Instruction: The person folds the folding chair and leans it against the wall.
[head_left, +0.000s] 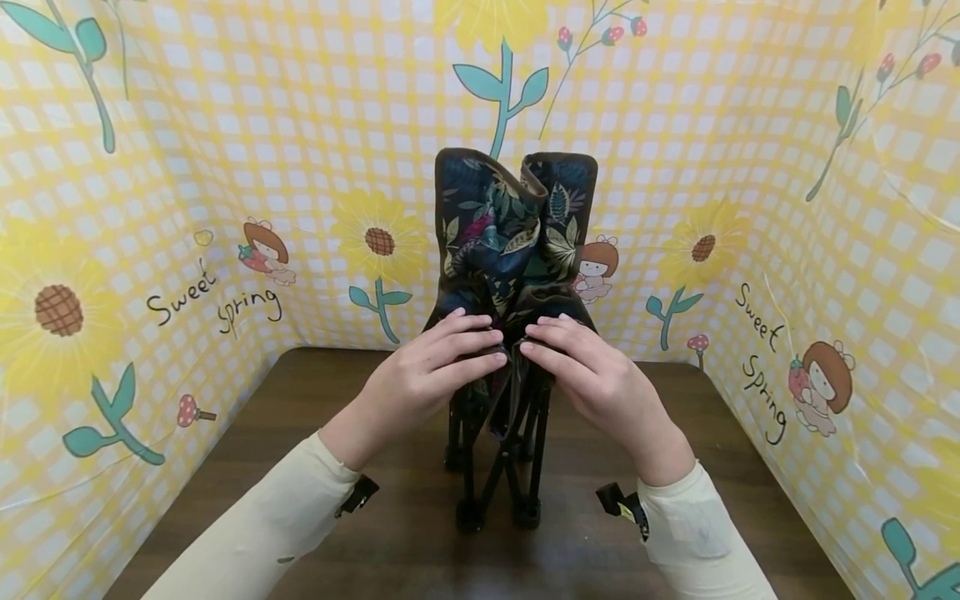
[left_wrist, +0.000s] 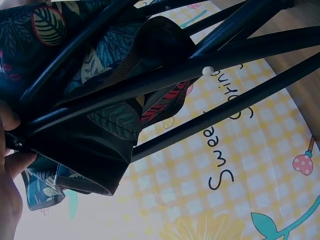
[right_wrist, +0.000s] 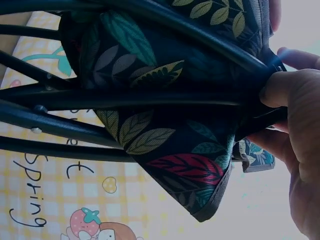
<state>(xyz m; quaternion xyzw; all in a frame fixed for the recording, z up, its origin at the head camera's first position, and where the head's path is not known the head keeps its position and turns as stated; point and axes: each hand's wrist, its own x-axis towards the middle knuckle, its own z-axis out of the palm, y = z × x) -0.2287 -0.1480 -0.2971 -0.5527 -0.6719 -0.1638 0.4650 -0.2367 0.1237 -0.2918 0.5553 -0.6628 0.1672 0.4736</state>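
A small folding chair with dark leaf-print fabric and black tube legs stands partly folded, its feet on the table. My left hand grips the front left corner of its seat, fingers over the top. In the left wrist view, fingertips and thumb close around a frame joint there. Opposite it, my right hand holds the front right corner; in the right wrist view its thumb presses where the tubes meet. The two hands are close together, and the fabric between them sags into a fold.
Under the chair is a brown wood-grain table. A yellow checked cloth with printed flowers and figures encloses the back and both sides. A black strap device is on each sleeve, left and right.
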